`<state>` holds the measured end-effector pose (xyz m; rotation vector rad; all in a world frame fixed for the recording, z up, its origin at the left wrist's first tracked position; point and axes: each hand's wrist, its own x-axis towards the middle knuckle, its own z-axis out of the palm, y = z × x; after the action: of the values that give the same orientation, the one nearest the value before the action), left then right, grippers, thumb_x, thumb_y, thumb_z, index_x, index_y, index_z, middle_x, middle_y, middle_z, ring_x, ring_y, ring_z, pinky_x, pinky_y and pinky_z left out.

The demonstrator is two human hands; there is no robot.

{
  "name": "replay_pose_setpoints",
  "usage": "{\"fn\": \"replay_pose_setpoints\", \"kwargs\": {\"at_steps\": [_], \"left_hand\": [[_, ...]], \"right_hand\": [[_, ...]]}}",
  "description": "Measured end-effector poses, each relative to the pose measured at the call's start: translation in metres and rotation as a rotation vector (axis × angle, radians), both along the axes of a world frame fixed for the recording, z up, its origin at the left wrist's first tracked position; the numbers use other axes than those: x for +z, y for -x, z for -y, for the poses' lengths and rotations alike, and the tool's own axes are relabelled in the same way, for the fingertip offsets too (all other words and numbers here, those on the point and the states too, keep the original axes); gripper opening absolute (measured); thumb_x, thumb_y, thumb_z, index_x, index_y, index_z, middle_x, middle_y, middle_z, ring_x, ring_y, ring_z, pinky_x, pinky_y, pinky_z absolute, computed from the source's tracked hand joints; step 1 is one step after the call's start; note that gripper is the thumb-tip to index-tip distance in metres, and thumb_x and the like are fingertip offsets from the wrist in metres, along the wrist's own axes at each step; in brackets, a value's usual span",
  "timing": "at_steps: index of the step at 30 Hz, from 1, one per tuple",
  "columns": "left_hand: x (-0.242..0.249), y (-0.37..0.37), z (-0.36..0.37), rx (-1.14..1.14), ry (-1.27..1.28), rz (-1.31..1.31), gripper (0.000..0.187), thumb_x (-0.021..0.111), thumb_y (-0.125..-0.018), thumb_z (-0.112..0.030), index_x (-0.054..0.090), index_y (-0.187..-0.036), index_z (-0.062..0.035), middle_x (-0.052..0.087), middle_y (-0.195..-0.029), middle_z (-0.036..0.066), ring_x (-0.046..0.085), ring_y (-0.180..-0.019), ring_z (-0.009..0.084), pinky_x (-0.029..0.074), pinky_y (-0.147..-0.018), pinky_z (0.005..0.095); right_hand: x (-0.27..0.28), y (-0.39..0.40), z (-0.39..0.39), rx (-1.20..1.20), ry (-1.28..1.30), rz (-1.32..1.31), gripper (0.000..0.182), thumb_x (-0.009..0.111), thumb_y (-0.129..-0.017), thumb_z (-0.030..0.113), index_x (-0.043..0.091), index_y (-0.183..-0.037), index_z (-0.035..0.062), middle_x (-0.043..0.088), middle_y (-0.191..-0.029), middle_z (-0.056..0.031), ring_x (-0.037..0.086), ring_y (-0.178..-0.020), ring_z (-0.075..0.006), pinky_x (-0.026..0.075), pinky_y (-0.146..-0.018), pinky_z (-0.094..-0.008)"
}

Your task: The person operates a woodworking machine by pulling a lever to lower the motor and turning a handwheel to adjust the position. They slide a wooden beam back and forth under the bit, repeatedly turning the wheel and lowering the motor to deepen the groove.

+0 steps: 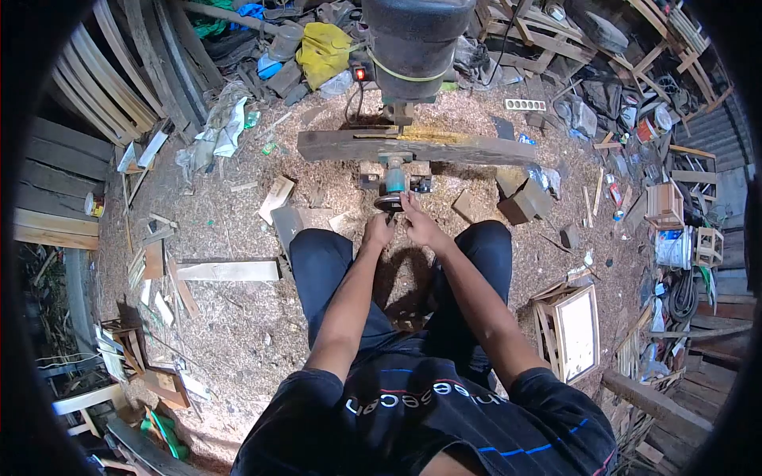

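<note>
Sitting on the sawdust floor point(238, 333) with knees spread so both arms reach between them. Left hand point(379, 230) looks curled in a closed grip at the dark round base of the teal tool point(393, 184); right hand point(419, 224) pinches it from the other side, probably steadying it. Beyond sits the long plank point(476, 148) under a black machine point(414, 44).

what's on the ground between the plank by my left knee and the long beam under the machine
In the head view, sawdust-covered floor with small wood offcuts lies between the plank and the beam.
</note>
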<state>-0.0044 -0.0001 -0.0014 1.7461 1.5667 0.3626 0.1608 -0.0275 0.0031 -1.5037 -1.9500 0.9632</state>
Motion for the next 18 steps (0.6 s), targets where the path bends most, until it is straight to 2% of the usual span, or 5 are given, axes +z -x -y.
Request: {"fn": "replay_pose_setpoints", "kwargs": {"at_steps": [2,5,9,11,18], "left_hand": [[0.004,0.002,0.001,0.051,-0.022,0.117,0.025,0.067,-0.080,-0.014,0.068,-0.102,-0.0005,0.069,-0.092,0.022,0.067,-0.091,0.0357,0.053,-0.081,0.0408],[0.026,0.013,-0.005,0.075,-0.144,0.192,0.020,0.063,-0.083,-0.013,0.069,-0.098,-0.0026,0.068,-0.091,0.022,0.068,-0.085,0.0357,0.054,-0.077,0.0418],[0.180,0.012,-0.043,0.213,-0.592,0.336,0.020,0.059,-0.091,-0.018,0.069,-0.093,-0.0011,0.069,-0.081,0.017,0.069,-0.076,0.0306,0.052,-0.069,0.0407],[0.273,0.005,-0.074,0.246,-0.949,0.397,0.020,0.058,-0.091,-0.018,0.068,-0.093,-0.0005,0.068,-0.083,0.016,0.066,-0.078,0.0289,0.049,-0.073,0.0399],[0.444,-0.069,-0.165,-0.005,-1.392,0.667,0.014,0.058,-0.086,-0.014,0.066,-0.092,-0.0037,0.066,-0.091,0.013,0.064,-0.087,0.0283,0.048,-0.079,0.0350]], "right_hand": [[0.007,0.001,0.002,-0.001,0.001,0.011,0.087,0.049,-0.078,-0.002,0.007,-0.152,0.0081,0.007,-0.151,-0.0367,0.012,-0.143,-0.0426,0.020,-0.115,-0.0371],[0.032,0.002,0.002,-0.179,-0.072,-0.153,0.067,0.051,-0.081,0.003,0.032,-0.145,0.0033,0.029,-0.145,-0.0345,0.029,-0.138,-0.0413,0.028,-0.112,-0.0387],[0.137,-0.026,-0.040,-0.558,-0.216,-0.377,0.038,0.056,-0.094,0.017,0.055,-0.123,-0.0075,0.066,-0.111,-0.0228,0.062,-0.107,-0.0297,0.046,-0.096,-0.0371],[0.222,-0.039,-0.072,-0.711,-0.466,-0.395,0.032,0.057,-0.094,0.020,0.062,-0.114,-0.0045,0.069,-0.091,-0.0141,0.065,-0.094,-0.0201,0.051,-0.078,-0.0326],[0.424,-0.069,-0.210,-0.623,-0.875,-0.768,0.024,0.062,-0.090,0.017,0.066,-0.103,-0.0037,0.068,-0.091,-0.0090,0.061,-0.085,-0.0126,0.048,-0.079,-0.0260]]}}
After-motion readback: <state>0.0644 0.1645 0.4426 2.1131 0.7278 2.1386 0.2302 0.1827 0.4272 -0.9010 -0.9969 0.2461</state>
